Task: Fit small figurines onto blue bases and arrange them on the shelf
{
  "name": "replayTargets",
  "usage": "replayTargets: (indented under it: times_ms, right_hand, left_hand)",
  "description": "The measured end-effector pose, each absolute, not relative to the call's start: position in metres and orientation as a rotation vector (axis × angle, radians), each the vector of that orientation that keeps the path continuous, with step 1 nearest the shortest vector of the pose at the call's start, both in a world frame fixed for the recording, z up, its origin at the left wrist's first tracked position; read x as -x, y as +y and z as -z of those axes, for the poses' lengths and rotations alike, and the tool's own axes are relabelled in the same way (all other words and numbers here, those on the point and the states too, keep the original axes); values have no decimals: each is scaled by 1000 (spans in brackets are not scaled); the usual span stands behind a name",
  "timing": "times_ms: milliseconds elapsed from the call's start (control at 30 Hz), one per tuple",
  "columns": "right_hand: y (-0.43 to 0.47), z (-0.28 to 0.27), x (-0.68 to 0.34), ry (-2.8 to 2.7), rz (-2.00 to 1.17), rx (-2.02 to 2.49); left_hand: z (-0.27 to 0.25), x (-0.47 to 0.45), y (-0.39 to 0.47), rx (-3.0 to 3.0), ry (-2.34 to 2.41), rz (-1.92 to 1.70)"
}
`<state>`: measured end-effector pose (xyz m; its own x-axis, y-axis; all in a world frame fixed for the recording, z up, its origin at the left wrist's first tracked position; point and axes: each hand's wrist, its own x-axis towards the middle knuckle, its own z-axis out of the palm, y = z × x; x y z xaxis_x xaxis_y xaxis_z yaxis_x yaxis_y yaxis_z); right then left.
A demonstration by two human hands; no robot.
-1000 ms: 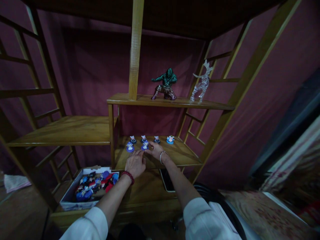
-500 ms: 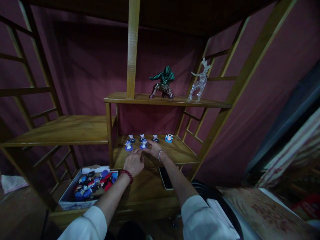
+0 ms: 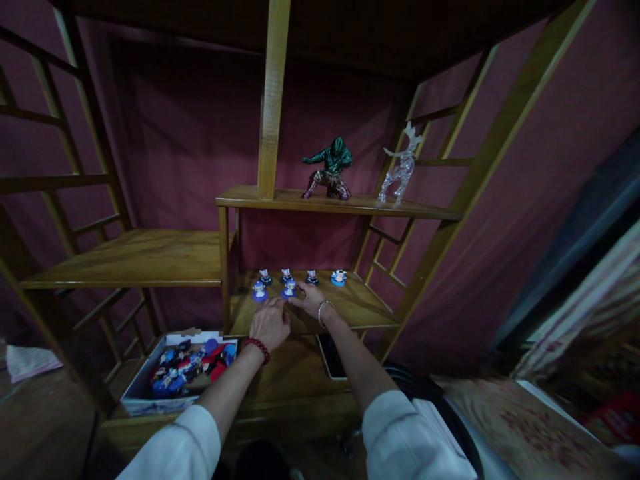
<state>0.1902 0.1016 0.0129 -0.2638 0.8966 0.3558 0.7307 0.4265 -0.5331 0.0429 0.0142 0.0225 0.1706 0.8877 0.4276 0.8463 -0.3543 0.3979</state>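
On the low wooden shelf (image 3: 350, 310), a small purple-and-white figurine (image 3: 289, 289) stands upright on a purple base. My right hand (image 3: 309, 301), with a pale bracelet at the wrist, has thumb and fingers closed at the figurine's right side. My left hand (image 3: 270, 325), with a dark red bead bracelet, is palm down in front of it, fingers reaching to the base's front edge and thumb apart; its fingertips are partly hidden. A similar purple figurine (image 3: 259, 291) stands to the left. Behind are several dark-based figurines (image 3: 313, 277) and a blue-based one (image 3: 339, 277).
An open box (image 3: 130, 402) of jumbled figurines sits at lower left. A dark flat device (image 3: 331, 359) lies below the shelf. Above stand a green-and-bronze crouching statue (image 3: 330, 170) and a clear deer ornament (image 3: 400, 167). A wooden post (image 3: 273, 100) rises from the upper shelf.
The view has shifted slightly, so the shelf unit appears a little further right. Both hands stay at the same purple-and-white figurine, with no clear movement of it on the shelf.
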Motion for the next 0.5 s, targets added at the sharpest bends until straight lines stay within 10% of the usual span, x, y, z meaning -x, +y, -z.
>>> replayTargets:
  times_ms: [500]
  right_hand:
    - [86,-10,-195,-1938,-496,1274]
  left_hand:
    - [-20,-40,11,-2384,1721,-1001]
